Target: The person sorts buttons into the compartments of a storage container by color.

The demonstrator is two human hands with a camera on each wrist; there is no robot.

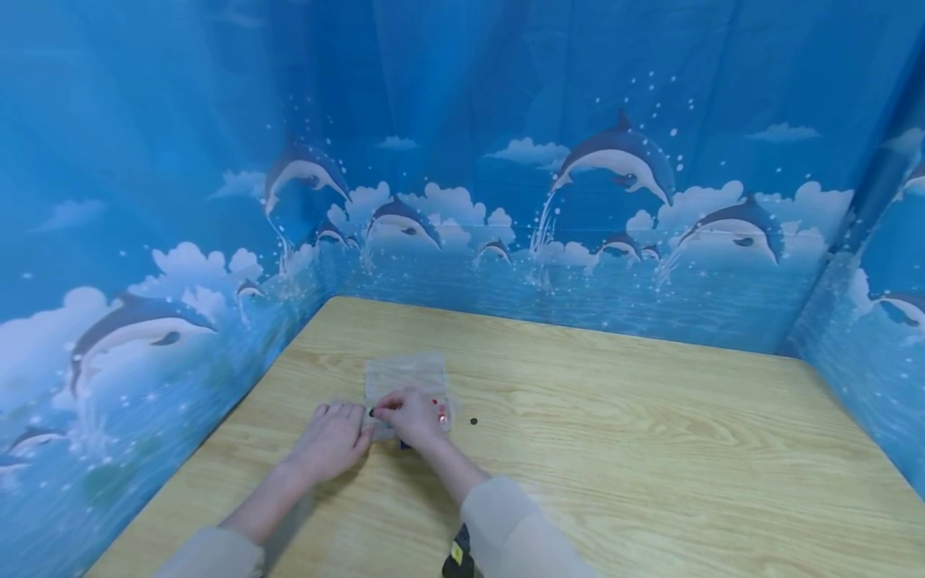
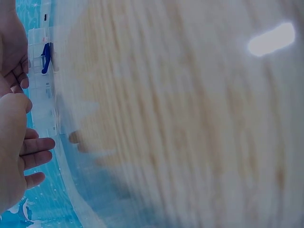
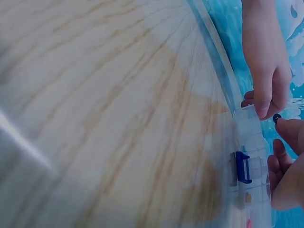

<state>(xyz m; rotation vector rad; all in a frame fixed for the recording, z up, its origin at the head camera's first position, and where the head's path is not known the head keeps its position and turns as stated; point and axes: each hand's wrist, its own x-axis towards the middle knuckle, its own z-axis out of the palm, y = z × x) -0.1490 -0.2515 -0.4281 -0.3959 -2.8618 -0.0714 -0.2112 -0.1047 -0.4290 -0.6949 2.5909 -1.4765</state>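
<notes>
A clear plastic compartment box (image 1: 406,368) lies on the table with its lid folded back. My right hand (image 1: 414,419) is over the box and pinches a small dark button (image 3: 277,118) between thumb and fingertips, above the box's left end. Beside that end, my left hand (image 1: 334,437) rests with fingers extended, its thumb right at the box's corner. On the near side of the box hangs a blue latch (image 3: 243,167). Small red pieces (image 1: 442,417) sit in the right compartments. My right hand hides part of the middle compartments in the head view.
A dark round button (image 1: 474,421) lies on the wooden table (image 1: 650,449), just right of the box. A black object with a yellow label (image 1: 458,554) shows at the near edge, by the right sleeve. Blue dolphin curtains (image 1: 462,160) stand behind and at both sides.
</notes>
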